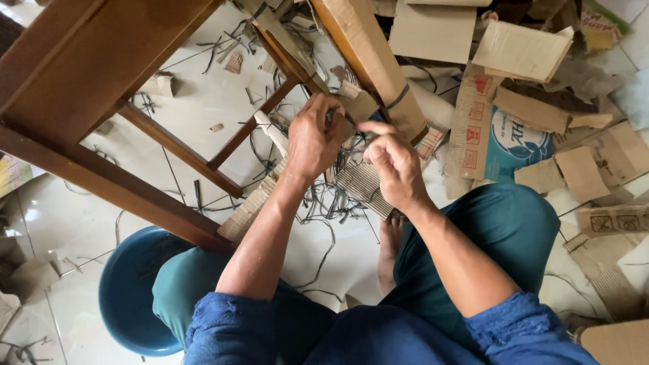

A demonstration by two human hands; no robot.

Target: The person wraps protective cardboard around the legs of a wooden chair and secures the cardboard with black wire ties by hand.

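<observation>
- The left hand [312,137] is closed around the lower end of a cardboard-wrapped chair leg [368,64], holding the wrap snug against the wood.
- The right hand [395,164] pinches something thin, likely a strap end, just beside the left hand; what exactly it grips I cannot tell.
- The wooden chair [101,74] lies tipped on the tiled floor [203,94], which brings its legs within reach of the seated person.
- Dark straps [324,203] and cardboard scraps [534,108] lie close by.
</observation>
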